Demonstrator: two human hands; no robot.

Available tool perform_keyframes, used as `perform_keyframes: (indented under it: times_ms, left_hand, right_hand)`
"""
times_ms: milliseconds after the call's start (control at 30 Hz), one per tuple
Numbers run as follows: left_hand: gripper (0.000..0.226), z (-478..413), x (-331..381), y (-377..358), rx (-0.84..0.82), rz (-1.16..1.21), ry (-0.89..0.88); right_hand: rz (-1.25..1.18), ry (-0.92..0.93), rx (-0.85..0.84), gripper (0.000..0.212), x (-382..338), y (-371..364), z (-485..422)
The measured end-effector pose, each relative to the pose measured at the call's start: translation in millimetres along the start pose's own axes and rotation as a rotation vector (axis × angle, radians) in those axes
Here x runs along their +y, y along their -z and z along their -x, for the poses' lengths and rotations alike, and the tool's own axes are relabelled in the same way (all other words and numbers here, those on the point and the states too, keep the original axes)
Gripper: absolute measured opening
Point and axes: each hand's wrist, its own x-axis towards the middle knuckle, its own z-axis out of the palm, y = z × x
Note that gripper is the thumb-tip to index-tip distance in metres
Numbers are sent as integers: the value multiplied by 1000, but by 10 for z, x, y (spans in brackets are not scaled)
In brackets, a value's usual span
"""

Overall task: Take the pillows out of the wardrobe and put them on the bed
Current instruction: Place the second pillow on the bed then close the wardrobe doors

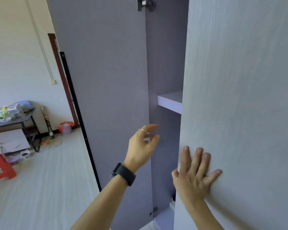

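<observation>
The right hand [194, 175] lies flat with fingers spread against the front of the pale right door [239, 97], thumb hooked round its edge, while the left hand [144, 145], fingers loosely curled and holding nothing, reaches into the gap beside the open left door [103, 80]; a black watch [123, 173] is on that wrist. Inside the wardrobe [166, 63] only a bare shelf [170, 101] shows, and no pillows can be seen. Farther left stand a cluttered table [12, 120] and a red stool [0, 165] on the floor [40, 188].
</observation>
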Motion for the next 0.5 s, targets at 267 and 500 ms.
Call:
perform_keyframes:
  times_ms: [267,500]
  left_hand:
    - [76,-423,-1675,664,705,-45,522]
    - [86,-736,-2506,1309,606,38,551]
  right_hand:
    - [170,-99,-57,89,28,-327,-95]
    - [257,-218,-141,89,102,-580,-221]
